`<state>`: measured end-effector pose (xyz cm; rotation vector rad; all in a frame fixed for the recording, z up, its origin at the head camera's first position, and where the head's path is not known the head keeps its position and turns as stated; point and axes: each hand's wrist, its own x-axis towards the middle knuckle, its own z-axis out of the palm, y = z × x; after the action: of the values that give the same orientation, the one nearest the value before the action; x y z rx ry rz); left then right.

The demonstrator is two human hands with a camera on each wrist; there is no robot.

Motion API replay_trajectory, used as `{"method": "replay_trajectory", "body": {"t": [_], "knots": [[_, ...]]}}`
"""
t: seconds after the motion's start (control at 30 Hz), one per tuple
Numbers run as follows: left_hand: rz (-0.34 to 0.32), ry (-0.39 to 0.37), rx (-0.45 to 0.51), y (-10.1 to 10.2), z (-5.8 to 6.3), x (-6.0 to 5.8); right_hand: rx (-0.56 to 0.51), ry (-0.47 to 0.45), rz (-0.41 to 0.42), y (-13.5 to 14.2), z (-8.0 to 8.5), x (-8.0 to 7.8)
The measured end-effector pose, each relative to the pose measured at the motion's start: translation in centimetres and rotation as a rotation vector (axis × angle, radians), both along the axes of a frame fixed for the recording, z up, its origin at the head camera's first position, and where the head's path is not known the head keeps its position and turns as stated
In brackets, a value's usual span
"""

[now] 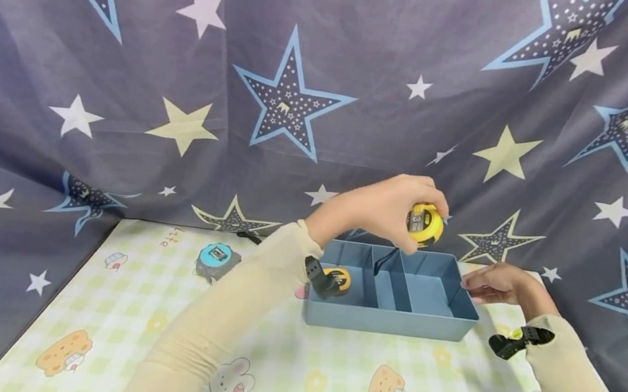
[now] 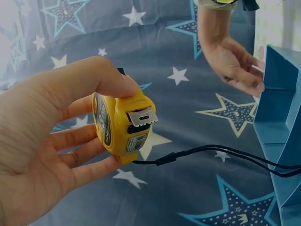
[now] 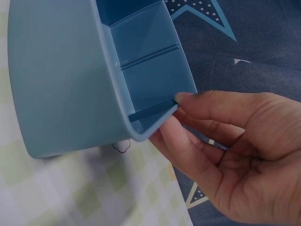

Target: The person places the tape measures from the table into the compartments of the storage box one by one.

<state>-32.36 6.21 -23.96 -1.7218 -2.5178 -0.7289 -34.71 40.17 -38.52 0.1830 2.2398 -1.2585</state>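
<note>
My left hand (image 1: 389, 206) grips a yellow tape measure (image 1: 426, 226) above the blue divided box (image 1: 386, 322). In the left wrist view, the thumb lies on top of the tape measure (image 2: 127, 117) and the fingertips support it from beneath. A metal hook shows at its mouth, and its black wrist strap (image 2: 207, 148) trails into the box. With thumb and fingers, my right hand (image 3: 225, 146) pinches the rim of the box (image 3: 56, 84) at its right end. An orange-yellow tape measure (image 1: 339, 280) lies in the left compartment, partly hidden by the left wrist camera.
A blue and grey tape measure (image 1: 216, 261) lies on the table to the left of the box, with a dark strap end (image 1: 248, 237) behind it. The checked tablecloth (image 1: 315, 381) covers the table. A starry curtain (image 1: 374, 130) hangs right behind the table's back edge.
</note>
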Motion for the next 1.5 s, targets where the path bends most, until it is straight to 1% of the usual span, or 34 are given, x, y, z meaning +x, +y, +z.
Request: {"method": "replay_trajectory", "body": {"t": [0.13,0.33,0.5,0.67,0.8,0.93,1.03,1.23,1.37,1.5], "knots": [[0.004,0.001,-0.019,0.9,-0.6,0.1,-0.008,-0.015,-0.009,0.1,-0.2,0.1],[0.031,-0.024,-0.024,1.6,-1.9,-0.1,-0.015,-0.015,-0.011,0.1,-0.2,0.2],[0.030,-0.045,-0.038,1.9,-2.9,-0.4,-0.010,-0.012,-0.003,0.1,0.1,0.2],[0.045,-0.062,-0.081,2.1,-3.5,-0.9,-0.019,-0.012,-0.002,0.0,0.2,0.1],[0.054,-0.110,-0.144,2.1,-3.9,-1.4,-0.022,-0.018,0.005,0.0,0.2,0.1],[0.045,-0.157,-0.187,2.3,-4.4,-2.1,-0.004,-0.015,0.008,0.0,0.3,0.1],[0.040,-0.184,-0.194,2.5,-5.0,-2.7,-0.001,-0.010,0.005,0.0,0.3,0.1],[0.054,-0.216,-0.184,2.9,-6.3,-3.7,-0.015,-0.004,0.004,-0.1,0.2,0.0],[0.071,-0.238,-0.187,3.0,-6.8,-4.1,-0.016,-0.006,0.003,-0.2,0.3,0.0],[0.100,-0.281,-0.198,2.9,-7.1,-4.6,-0.025,-0.006,0.003,-0.3,0.2,0.1]]}}
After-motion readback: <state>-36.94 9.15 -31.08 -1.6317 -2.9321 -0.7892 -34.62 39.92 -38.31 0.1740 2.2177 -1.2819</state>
